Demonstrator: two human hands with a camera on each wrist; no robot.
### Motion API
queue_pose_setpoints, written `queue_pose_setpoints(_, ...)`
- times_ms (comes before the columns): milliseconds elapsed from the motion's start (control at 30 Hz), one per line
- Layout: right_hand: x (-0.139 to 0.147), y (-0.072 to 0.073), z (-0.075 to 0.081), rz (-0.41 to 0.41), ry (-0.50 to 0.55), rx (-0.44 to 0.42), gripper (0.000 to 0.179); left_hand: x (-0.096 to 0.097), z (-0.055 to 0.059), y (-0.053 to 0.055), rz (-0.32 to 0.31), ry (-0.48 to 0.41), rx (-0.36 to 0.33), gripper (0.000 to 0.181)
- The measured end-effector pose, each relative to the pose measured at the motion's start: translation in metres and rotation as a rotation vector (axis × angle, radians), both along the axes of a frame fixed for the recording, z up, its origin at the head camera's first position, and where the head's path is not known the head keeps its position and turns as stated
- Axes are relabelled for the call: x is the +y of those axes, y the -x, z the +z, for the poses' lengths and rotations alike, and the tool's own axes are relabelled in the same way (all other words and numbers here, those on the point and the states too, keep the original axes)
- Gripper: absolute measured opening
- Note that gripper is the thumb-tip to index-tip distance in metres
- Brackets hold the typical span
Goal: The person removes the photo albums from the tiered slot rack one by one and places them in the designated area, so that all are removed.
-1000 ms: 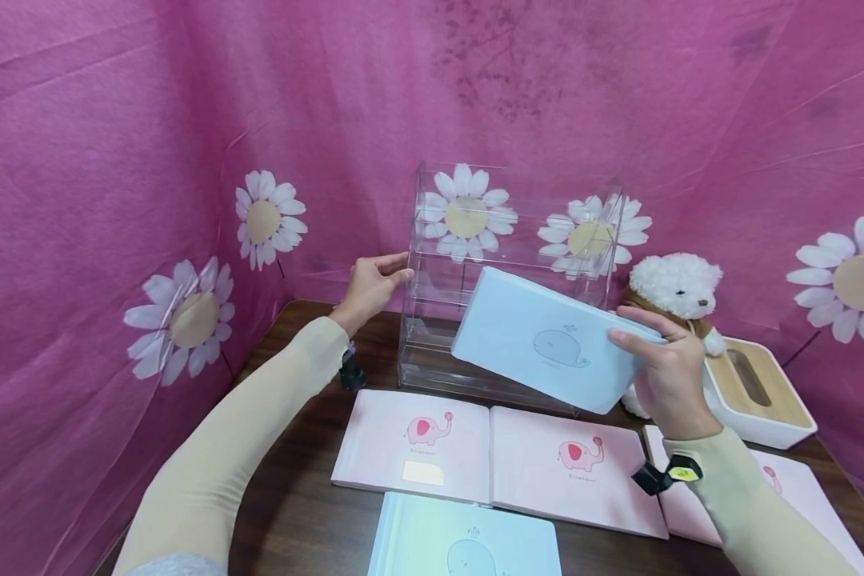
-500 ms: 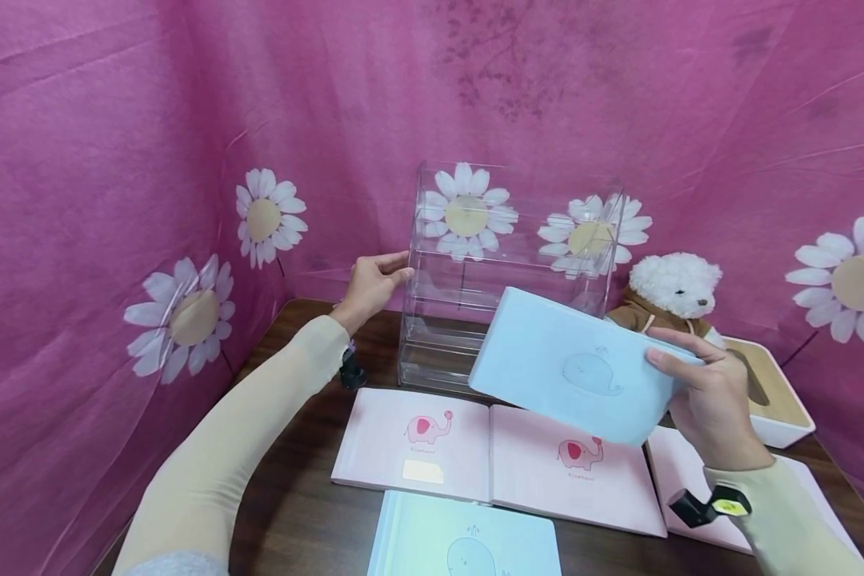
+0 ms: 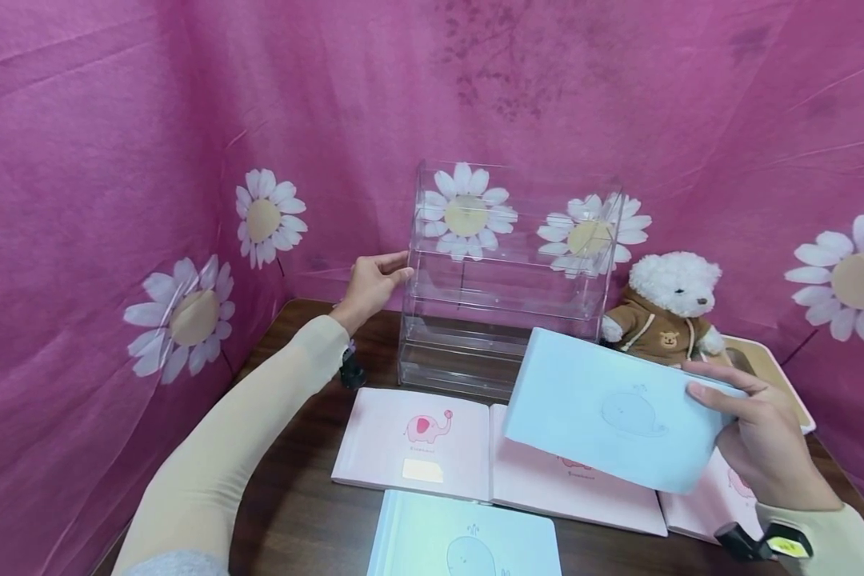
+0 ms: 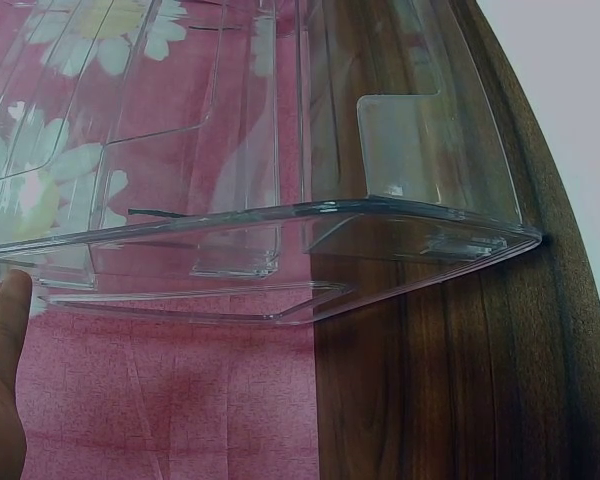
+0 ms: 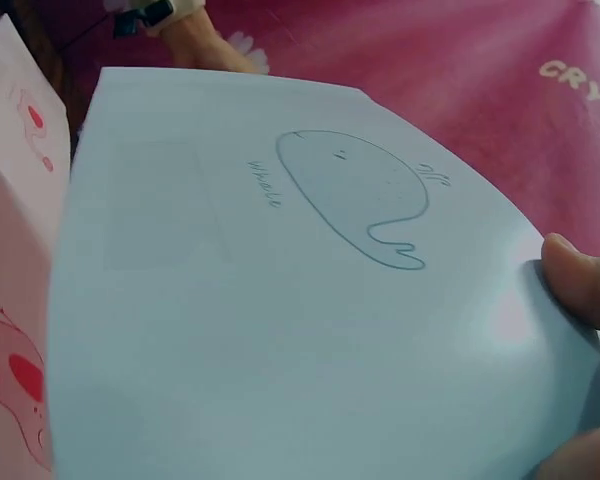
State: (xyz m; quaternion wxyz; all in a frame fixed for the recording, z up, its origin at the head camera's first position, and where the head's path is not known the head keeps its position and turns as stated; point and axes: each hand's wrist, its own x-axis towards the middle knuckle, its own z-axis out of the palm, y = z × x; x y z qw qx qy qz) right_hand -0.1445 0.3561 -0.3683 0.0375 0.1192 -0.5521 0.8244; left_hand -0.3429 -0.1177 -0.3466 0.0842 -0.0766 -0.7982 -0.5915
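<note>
My right hand (image 3: 766, 440) grips a light blue book (image 3: 576, 392) by its right end, thumb on the front cover. A whale drawing marks the cover, and the right wrist view shows the word "Whale" beside it. The book is tilted above the pink elephant books (image 3: 418, 440), partly covering them in the head view. A clear tiered acrylic rack (image 3: 504, 308) stands at the back of the table. My left hand (image 3: 370, 290) pinches the rack's left side edge between thumb and fingers. In the left wrist view, fingertips (image 4: 10, 310) show at that edge.
Another blue whale book (image 3: 468, 536) lies at the front of the wooden table (image 3: 295, 512). A white teddy bear (image 3: 666, 308) in a brown hoodie sits right of the rack. Behind it is a wood-topped white box (image 3: 770, 380). A pink flowered cloth (image 3: 346, 96) hangs around.
My right hand has drawn the blue book away from the rack, rightward and down toward me, uncovering the shelves and the bear. My left hand stays at the rack's edge.
</note>
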Motion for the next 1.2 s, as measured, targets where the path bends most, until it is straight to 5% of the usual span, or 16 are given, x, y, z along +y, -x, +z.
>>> queue_pose_setpoints(367,0.035,-0.016,-0.017,0.067,-0.064,-0.073,0.049,0.000,0.000,0.000,-0.003,0.004,0.019,0.042)
queue_pose_setpoints(700,0.074,-0.044,-0.041,0.256,-0.094,-0.122,0.057,-0.001,-0.001,0.000,-0.009,-0.014,0.001,0.042)
queue_pose_setpoints(967,0.097,-0.057,-0.049,0.552,-0.108,-0.437,0.058,-0.002,-0.002,0.000,0.006,0.013,-0.010,0.043)
queue_pose_setpoints(1200,0.098,-0.063,-0.061,0.614,-0.237,-0.597,0.052,0.000,-0.002,0.001,0.020,0.047,0.007,0.043)
